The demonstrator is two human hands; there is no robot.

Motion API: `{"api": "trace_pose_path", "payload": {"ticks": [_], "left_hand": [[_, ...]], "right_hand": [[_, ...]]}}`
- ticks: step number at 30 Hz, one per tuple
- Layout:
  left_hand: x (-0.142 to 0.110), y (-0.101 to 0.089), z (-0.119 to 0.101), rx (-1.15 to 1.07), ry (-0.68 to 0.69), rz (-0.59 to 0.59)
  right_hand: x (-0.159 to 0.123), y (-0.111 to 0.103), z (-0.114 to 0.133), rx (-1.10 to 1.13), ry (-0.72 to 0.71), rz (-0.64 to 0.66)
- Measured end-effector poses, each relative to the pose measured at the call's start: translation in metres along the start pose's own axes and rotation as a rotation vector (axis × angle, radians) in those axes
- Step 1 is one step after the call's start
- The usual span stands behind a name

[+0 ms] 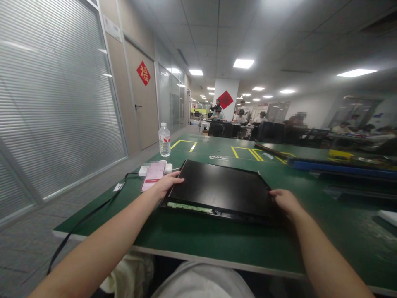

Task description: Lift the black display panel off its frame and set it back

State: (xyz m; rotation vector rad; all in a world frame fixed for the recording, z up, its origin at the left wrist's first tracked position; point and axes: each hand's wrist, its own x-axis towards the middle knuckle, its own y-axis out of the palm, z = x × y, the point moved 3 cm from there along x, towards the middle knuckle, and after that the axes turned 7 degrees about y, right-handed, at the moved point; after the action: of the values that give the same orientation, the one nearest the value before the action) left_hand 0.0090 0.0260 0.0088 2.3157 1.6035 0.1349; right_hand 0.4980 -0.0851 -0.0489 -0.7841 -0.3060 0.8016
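A black flat display panel (221, 188), like a laptop screen, is held tilted above the green table (217, 240). Along its near edge runs a green circuit strip (189, 207). My left hand (167, 184) grips its left edge, thumb over the front face and the other fingers mostly hidden behind. On the right edge, my right hand (285, 202) pinches the frame between thumb and fingers. Just beyond my left hand lies a phone (153, 176) with a lit pinkish screen, beside white blocks.
A water bottle (164, 140) stands at the table's left far side. A black strap (89, 215) hangs over the left edge. Yellow tape (245, 152) marks the far surface. Long blue-edged parts (341, 165) lie at right. Several people sit in the background.
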Motion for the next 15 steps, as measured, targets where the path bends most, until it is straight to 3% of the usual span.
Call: {"api": "trace_pose_path", "payload": {"ticks": [15], "left_hand": [[0.0034, -0.0014, 0.0021, 0.055, 0.094, -0.022]], "right_hand": [[-0.0064, -0.0001, 0.0045, -0.019, 0.002, 0.012]]}}
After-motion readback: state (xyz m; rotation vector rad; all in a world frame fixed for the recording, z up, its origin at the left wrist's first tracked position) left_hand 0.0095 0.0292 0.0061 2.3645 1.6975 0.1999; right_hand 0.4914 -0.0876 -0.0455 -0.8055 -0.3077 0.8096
